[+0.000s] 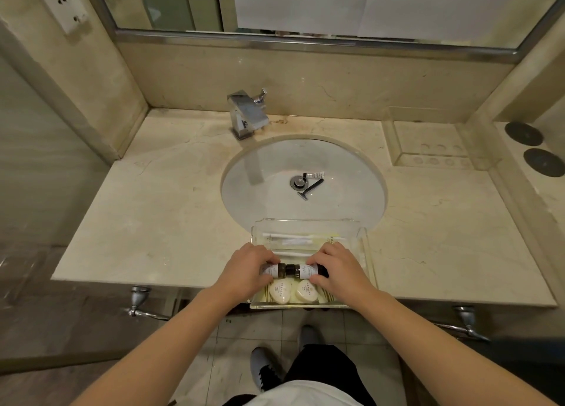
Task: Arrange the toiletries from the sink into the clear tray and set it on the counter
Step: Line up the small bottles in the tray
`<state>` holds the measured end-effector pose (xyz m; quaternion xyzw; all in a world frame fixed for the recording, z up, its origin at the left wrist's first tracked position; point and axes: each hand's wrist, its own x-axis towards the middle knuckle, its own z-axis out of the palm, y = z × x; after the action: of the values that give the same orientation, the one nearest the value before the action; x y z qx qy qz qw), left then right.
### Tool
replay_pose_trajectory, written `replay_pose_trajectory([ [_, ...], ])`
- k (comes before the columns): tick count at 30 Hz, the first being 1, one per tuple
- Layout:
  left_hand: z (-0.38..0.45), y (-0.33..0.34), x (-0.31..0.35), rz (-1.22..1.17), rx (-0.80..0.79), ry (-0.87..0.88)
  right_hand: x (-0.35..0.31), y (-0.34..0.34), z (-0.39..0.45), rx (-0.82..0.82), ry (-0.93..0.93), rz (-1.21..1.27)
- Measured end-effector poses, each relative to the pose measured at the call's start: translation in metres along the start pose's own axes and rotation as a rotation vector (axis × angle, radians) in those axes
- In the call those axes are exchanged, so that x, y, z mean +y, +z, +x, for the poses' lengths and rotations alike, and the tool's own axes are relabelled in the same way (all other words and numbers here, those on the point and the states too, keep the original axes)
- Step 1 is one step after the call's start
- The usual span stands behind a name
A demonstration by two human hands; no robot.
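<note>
Two small bottles point(293, 270) being laid cap-to-cap in clear tray point(368, 252), left hand point(244, 268) & right hand point(334, 268) fingers pinching one each; razor point(310, 188) & tube point(313, 175) in sink point(244, 185) to be fetched next.

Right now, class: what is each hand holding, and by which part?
Each hand grips a small bottle by its body: left hand the left bottle, right hand the right bottle, caps meeting.

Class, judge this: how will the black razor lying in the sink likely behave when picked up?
The razor looks thin and plastic, so probably light and stiff. Lying on the sloping glossy sink by the drain, it may slide when nudged.
</note>
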<state>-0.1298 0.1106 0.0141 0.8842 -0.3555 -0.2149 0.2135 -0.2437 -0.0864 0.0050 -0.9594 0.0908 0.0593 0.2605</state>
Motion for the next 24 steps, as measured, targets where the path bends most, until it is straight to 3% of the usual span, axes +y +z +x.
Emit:
replay_pose_trajectory([
  [14, -0.002, 0.0, -0.004, 0.032, -0.078, 0.032, 0.002, -0.002, -0.001, -0.028, -0.008, -0.028],
  [24, -0.008, -0.007, -0.011, 0.054, -0.176, 0.22, 0.005, -0.002, -0.011, -0.062, -0.337, -0.267],
])
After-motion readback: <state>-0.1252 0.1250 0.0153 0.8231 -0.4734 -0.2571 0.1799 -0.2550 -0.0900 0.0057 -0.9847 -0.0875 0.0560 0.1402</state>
